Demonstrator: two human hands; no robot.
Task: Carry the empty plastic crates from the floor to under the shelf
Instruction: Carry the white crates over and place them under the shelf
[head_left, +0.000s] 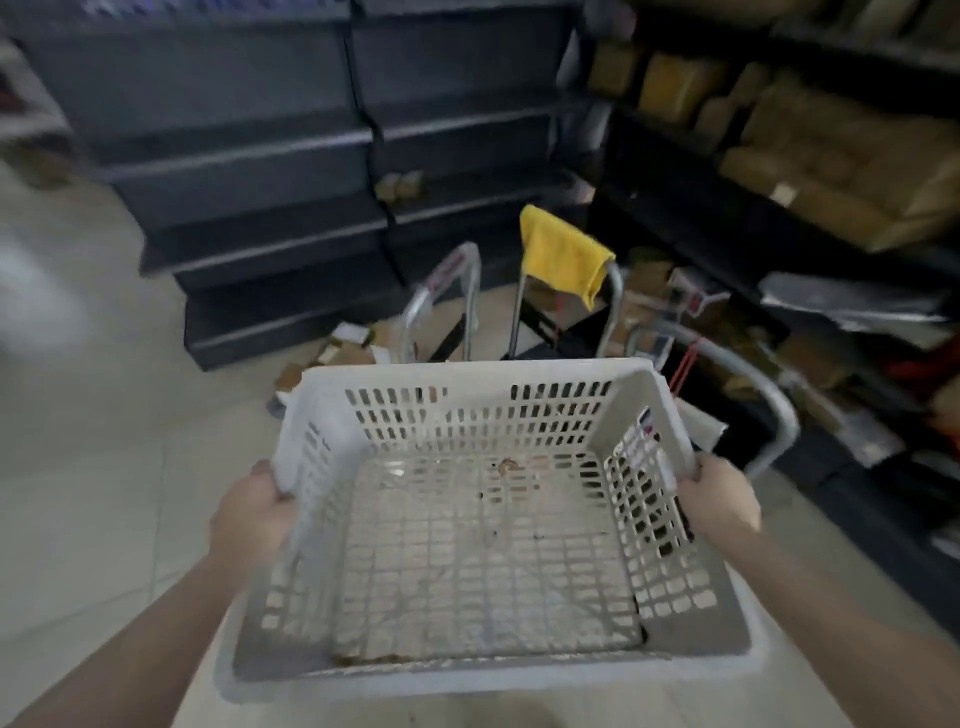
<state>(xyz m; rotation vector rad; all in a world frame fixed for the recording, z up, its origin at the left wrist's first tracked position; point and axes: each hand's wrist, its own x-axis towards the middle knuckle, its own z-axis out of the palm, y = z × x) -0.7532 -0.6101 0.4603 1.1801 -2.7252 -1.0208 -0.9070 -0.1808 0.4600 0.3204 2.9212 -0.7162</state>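
Note:
An empty white plastic crate (483, 525) with slotted walls and a grid floor fills the lower middle of the head view, held off the floor. My left hand (254, 519) grips its left rim and my right hand (719, 501) grips its right rim. A small brown scrap lies on the crate's floor. Dark shelving (280, 171) stands ahead, its lowest shelf near the tiled floor. The frame is blurred.
Metal trolley handles (457, 296) stand just beyond the crate, one draped with a yellow cloth (563, 254). Small cardboard boxes (337, 353) litter the floor by the shelf base. A second shelving unit on the right (810, 150) holds brown parcels. Pale floor tiles (93, 415) stretch to the left.

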